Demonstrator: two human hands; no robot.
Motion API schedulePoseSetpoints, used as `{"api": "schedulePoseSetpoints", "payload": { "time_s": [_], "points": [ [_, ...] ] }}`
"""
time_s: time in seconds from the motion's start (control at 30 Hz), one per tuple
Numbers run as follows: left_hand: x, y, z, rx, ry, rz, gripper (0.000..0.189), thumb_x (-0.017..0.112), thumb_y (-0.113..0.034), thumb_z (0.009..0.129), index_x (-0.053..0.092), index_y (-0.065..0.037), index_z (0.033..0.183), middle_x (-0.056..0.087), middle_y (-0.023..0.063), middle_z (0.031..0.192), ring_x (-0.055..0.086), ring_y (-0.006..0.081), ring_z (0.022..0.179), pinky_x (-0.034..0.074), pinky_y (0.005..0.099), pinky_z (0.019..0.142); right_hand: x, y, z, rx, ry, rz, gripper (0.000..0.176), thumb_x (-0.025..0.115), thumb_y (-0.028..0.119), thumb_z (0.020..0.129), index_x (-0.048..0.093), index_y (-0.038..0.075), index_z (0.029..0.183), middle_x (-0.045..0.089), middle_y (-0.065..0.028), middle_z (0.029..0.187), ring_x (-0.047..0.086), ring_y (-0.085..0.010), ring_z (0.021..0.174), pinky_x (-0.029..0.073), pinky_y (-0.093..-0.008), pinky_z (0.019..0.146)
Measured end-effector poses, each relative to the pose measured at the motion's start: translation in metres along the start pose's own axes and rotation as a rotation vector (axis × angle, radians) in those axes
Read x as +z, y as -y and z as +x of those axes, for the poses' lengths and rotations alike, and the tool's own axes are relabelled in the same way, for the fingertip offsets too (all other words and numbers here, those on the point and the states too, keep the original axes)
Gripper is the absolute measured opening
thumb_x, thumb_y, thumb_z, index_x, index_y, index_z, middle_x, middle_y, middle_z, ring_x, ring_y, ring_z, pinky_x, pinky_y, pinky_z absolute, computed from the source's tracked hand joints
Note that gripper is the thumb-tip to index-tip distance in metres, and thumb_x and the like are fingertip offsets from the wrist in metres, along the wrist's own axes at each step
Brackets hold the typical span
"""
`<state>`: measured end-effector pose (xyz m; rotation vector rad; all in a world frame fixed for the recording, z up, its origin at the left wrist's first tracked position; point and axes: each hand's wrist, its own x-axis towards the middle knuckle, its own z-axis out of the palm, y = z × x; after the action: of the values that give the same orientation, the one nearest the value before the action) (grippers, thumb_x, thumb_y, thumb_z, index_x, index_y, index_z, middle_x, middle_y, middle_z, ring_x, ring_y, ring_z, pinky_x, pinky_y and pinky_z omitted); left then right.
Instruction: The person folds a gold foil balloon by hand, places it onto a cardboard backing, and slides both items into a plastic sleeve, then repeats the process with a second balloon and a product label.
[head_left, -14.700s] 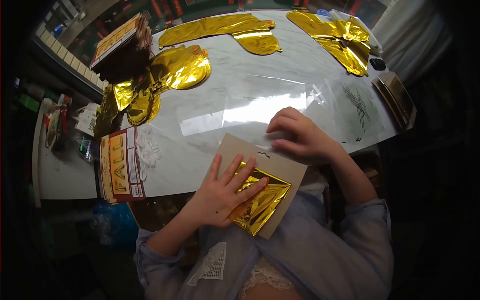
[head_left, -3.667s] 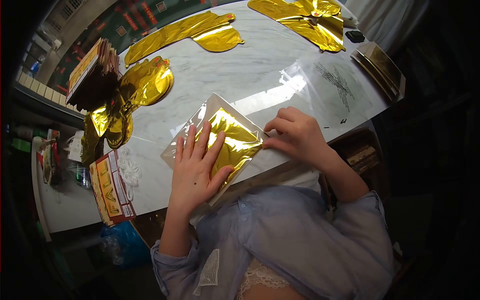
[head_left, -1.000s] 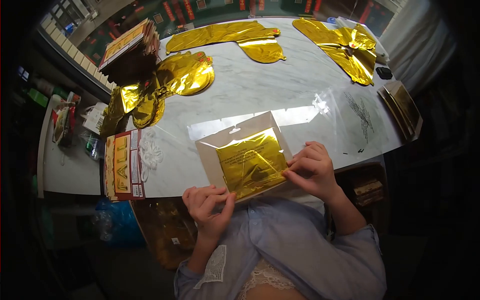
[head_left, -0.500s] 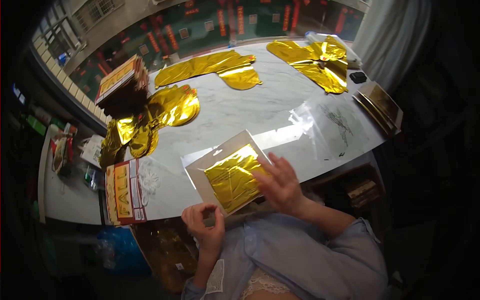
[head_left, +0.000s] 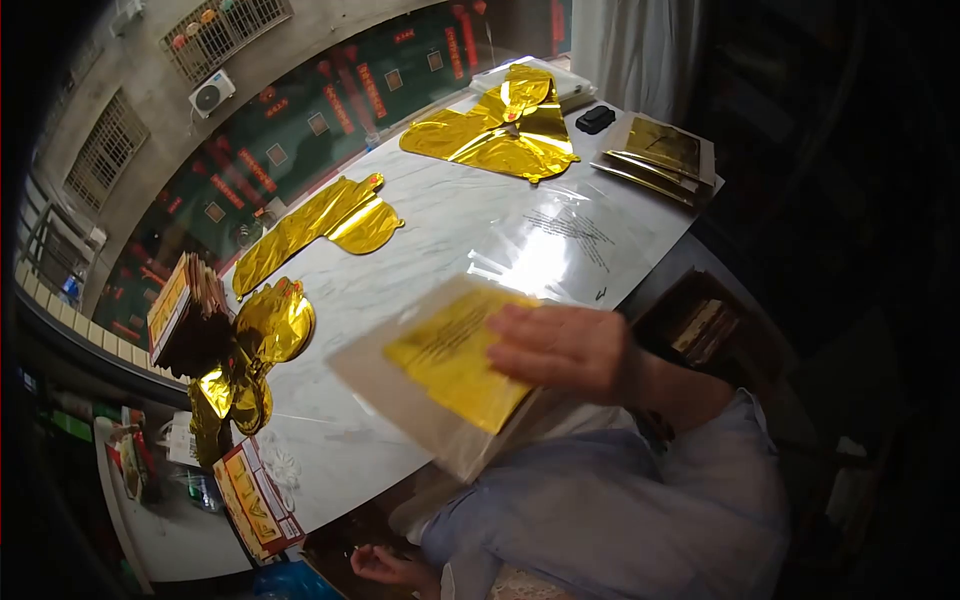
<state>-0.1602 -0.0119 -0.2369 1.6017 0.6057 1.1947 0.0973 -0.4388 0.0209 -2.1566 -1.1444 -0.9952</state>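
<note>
My right hand grips the right side of a clear plastic packet with a folded gold foil balloon inside. Its fingers lie over the top face, and the thumb is hidden. The packet is tilted and blurred at the table's front edge. Low in the view, below that edge, my left hand is away from the packet, its fingers loosely bent and apart, with nothing visible in them.
Flat gold foil balloons lie along the table's far side. Printed cards and white string lie at left, beneath a card stack. Clear bags, filled packets and a black object are at right.
The view has turned to the right. My right hand has closed on the packet, which is now tilted. My left hand has moved down and away from the packet's lower edge.
</note>
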Motion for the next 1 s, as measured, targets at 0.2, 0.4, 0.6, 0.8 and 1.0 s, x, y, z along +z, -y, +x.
{"api": "schedulePoseSetpoints", "payload": {
  "time_s": [0.2, 0.4, 0.6, 0.8, 1.0],
  "points": [
    [-0.015, 0.059, -0.015, 0.015, 0.073, 0.285, 0.034, 0.068, -0.003, 0.099, 0.055, -0.002, 0.13, 0.061, 0.0102, 0.12, 0.062, 0.0214, 0.106, 0.051, 0.0322, 0.095, -0.098, -0.161, -0.036, 0.465, -0.162, -0.906, 0.043, 0.056, -0.004, 0.103, 0.066, 0.005, 0.144, 0.064, -0.0136, 0.151, 0.059, -0.0355, 0.142, 0.049, -0.046, 0.118],
    [-0.016, 0.041, -0.039, -0.134, 0.182, 0.255, 0.035, 0.07, -0.003, 0.097, 0.055, -0.002, 0.129, 0.061, 0.0099, 0.119, 0.063, 0.0214, 0.105, 0.053, 0.032, 0.093, -0.097, -0.276, -0.118, 0.727, 0.225, -0.898, 0.039, 0.057, 0.011, 0.106, 0.066, 0.004, 0.144, 0.063, -0.0166, 0.151, 0.059, -0.0363, 0.141, 0.044, -0.0485, 0.12],
    [-0.031, -0.002, -0.067, -0.269, 0.166, 0.253, 0.035, 0.072, -0.003, 0.096, 0.055, -0.002, 0.127, 0.061, 0.0096, 0.119, 0.065, 0.0214, 0.103, 0.054, 0.0318, 0.091, -0.065, -0.247, -0.08, 0.673, 0.24, -1.076, 0.043, 0.059, 0.027, 0.109, 0.066, 0.001, 0.142, 0.064, -0.0191, 0.149, 0.059, -0.0382, 0.139, 0.041, -0.0485, 0.12],
    [-0.036, -0.045, -0.066, -0.334, 0.132, 0.219, 0.036, 0.074, -0.004, 0.094, 0.055, -0.002, 0.126, 0.061, 0.0094, 0.118, 0.066, 0.0214, 0.101, 0.056, 0.0316, 0.089, 0.001, -0.128, 0.058, 0.474, 0.386, 0.195, 0.043, 0.067, 0.027, 0.106, 0.066, 0.005, 0.143, 0.07, -0.0202, 0.137, 0.066, -0.0373, 0.129, 0.051, -0.0441, 0.108],
    [-0.054, -0.089, -0.031, -0.38, 0.168, 0.189, 0.037, 0.076, -0.004, 0.093, 0.055, -0.002, 0.124, 0.061, 0.0091, 0.117, 0.067, 0.0214, 0.1, 0.057, 0.0315, 0.087, 0.122, -0.036, 0.109, 0.174, 0.755, 0.728, 0.057, 0.049, 0.049, 0.113, 0.06, 0.007, 0.15, 0.073, -0.0241, 0.117, 0.068, -0.0417, 0.11, 0.054, -0.0475, 0.097]
  ]
}}
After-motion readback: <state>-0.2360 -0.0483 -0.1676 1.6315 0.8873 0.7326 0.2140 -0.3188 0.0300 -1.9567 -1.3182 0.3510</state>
